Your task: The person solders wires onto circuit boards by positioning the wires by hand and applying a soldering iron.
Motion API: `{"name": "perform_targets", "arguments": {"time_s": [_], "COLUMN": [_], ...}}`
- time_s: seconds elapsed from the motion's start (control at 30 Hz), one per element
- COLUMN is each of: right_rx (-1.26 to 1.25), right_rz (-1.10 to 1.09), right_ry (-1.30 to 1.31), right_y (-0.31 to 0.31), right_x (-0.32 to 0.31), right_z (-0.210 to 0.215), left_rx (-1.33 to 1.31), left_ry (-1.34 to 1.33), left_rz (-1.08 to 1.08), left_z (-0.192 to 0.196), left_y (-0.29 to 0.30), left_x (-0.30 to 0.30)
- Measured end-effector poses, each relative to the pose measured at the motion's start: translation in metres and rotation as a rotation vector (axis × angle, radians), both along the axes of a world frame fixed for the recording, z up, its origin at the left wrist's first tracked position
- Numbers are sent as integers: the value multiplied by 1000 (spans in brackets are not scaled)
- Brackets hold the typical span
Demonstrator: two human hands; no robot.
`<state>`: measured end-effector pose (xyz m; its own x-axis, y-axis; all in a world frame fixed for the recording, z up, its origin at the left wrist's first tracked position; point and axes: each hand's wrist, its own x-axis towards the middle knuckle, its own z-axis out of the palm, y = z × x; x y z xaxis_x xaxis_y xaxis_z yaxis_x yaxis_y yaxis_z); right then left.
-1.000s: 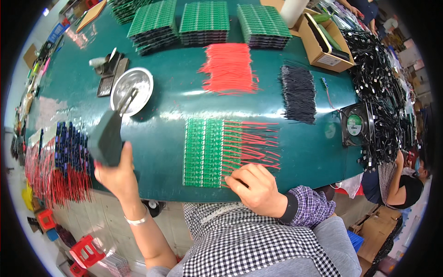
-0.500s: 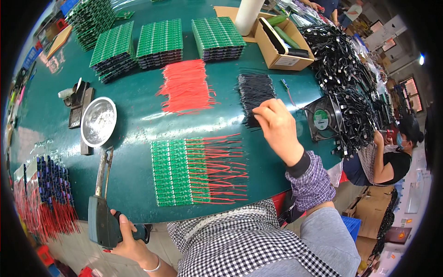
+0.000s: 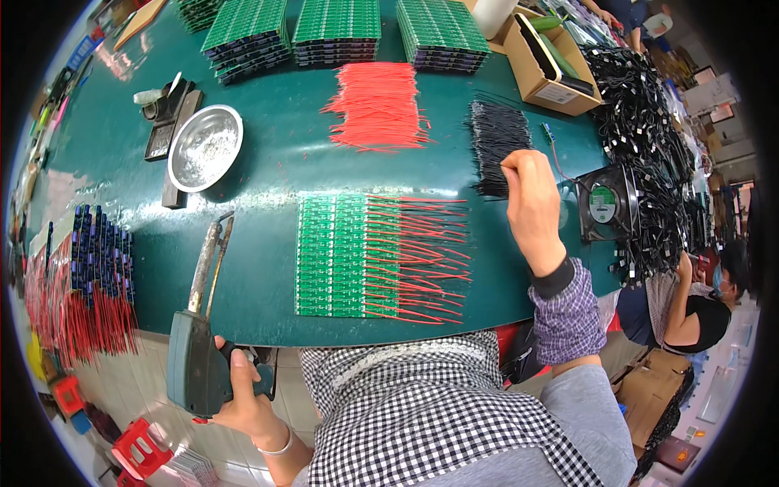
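My left hand (image 3: 243,402) is wrapped round the handle of a grey-green soldering gun (image 3: 193,361), whose metal tip points up toward a shiny metal bowl (image 3: 180,154). My right hand (image 3: 534,207) has its thumb and fingers pinched together at the lower right part of a pile of short black wires (image 3: 497,134). What lies between those fingertips is too small to make out. In front of me on the table lies a green circuit board panel (image 3: 329,260), with red wires and some dark ones (image 3: 422,260) sticking out from its right side. Beyond it is a pile of red wires (image 3: 377,105).
Stacks of green boards (image 3: 337,28) line the back. Wired boards (image 3: 97,276) stand at the left edge. A cardboard box (image 3: 560,96), a black fan (image 3: 602,203) and a heap of black cables (image 3: 645,138) occupy the right. Another person (image 3: 690,316) sits beyond the cables.
The whole view has shifted, so the table's things appear higher and further right. Against the black wires, my right hand has moved slightly right. My left hand keeps hold of the soldering gun.
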<state>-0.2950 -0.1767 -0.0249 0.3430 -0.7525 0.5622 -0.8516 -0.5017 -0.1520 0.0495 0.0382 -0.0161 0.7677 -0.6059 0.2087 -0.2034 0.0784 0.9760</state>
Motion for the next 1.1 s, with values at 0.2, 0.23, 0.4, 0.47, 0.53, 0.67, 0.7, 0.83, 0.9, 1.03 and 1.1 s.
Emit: {"name": "perform_targets", "arguments": {"time_s": [0.2, 0.23, 0.4, 0.47, 0.53, 0.67, 0.7, 0.83, 0.9, 1.03, 1.1], "right_rx": [162, 205, 326, 319, 308, 278, 264, 239, 243, 238, 248], "right_rz": [397, 444, 522, 491, 483, 453, 436, 442, 444, 445, 445], "right_ry": [-233, -242, -267, -298, -305, -249, -222, -245, -252, -261, -252], "right_y": [71, 83, 112, 116, 120, 124, 125, 127, 128, 128, 127], "right_x": [68, 76, 103, 108, 111, 113, 114, 116, 116, 117, 117], "right_z": [34, 31, 10, 2, -4, -4, -3, -8, -9, -10, -9], "left_rx": [60, 103, 302, 348, 459, 666, 700, 649, 580, 512, 496], "left_ry": [33, 99, 193, 262, 206, -26, -55, 1, -221, -114, -146], "left_rz": [-53, -83, -221, -222, -251, -438, -411, -272, -357, -378, -423], "left_z": [5, 10, 4, 6, 2, 3, 5, 0, -2, 1, 6], "left_y": [29, 34, 75, 84, 95, 106, 107, 104, 103, 92, 87], "left_x": [-10, -16, -21, -24, -26, -17, -20, -27, -23, -24, -23]}}
